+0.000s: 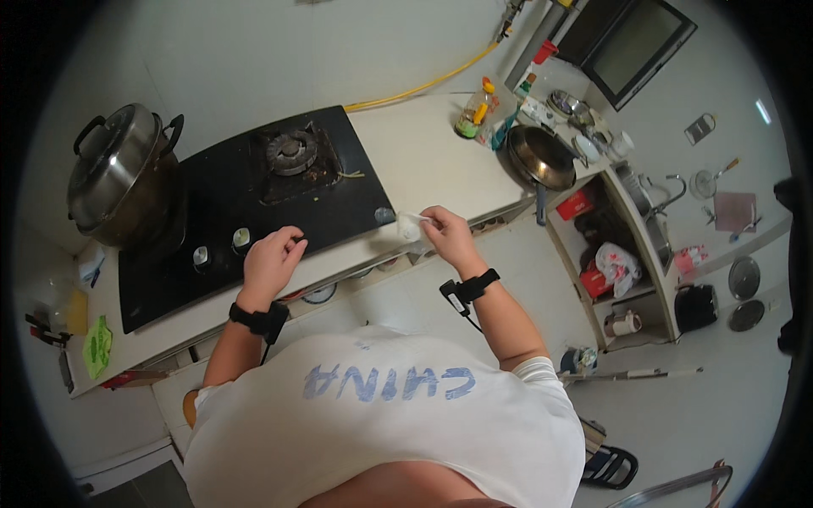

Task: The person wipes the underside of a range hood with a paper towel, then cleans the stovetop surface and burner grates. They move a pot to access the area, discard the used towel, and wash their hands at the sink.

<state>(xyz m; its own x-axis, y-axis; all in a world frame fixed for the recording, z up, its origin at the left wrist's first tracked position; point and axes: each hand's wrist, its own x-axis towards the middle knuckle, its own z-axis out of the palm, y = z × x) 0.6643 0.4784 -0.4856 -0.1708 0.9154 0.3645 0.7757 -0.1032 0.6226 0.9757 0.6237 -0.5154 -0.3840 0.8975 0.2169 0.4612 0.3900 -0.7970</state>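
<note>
A white tissue or thin cloth (409, 227) hangs from the fingers of my right hand (446, 238), at the front edge of the counter just right of the black gas cooktop (216, 162). My left hand (272, 260) is over the cooktop's front edge, fingers curled loosely, with nothing seen in it. Two control knobs (241, 238) are just left of that hand. Behind them is a gas burner (291, 152) with dark soiling and yellowish scraps (352, 174) beside it. A small translucent round item or mark (383, 216) shows at the cooktop's right corner.
A large lidded steel pot (120, 178) stands on the cooktop's left. At the counter's right are a frying pan (540, 159), its handle past the front edge, an oil bottle (473, 114) and dishes (571, 108). A green packet (98, 348) lies at the left end.
</note>
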